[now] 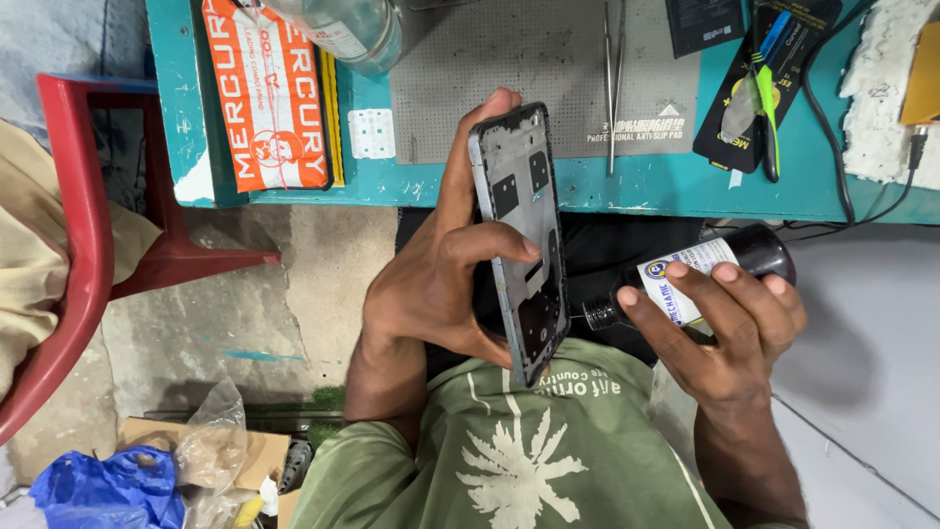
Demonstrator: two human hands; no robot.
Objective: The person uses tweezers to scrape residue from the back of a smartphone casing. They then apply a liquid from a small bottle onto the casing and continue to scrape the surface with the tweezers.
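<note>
- Phone frame (524, 240) is gripped in left hand (431, 284), long axis running away from the body.
- Dark bottle (700, 269) is held by right hand (729, 328), nozzle toward frame.
- Teal workbench (627, 186) lies beyond both hands; concrete floor below.

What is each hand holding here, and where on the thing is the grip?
The left hand holds a phone frame by its long edges, thumb across its inner face. The right hand holds a small dark bottle around its labelled body, nozzle pointing toward the frame.

Phone-repair workshop: anti-slip mat (548, 59), tweezers (614, 78)
</note>
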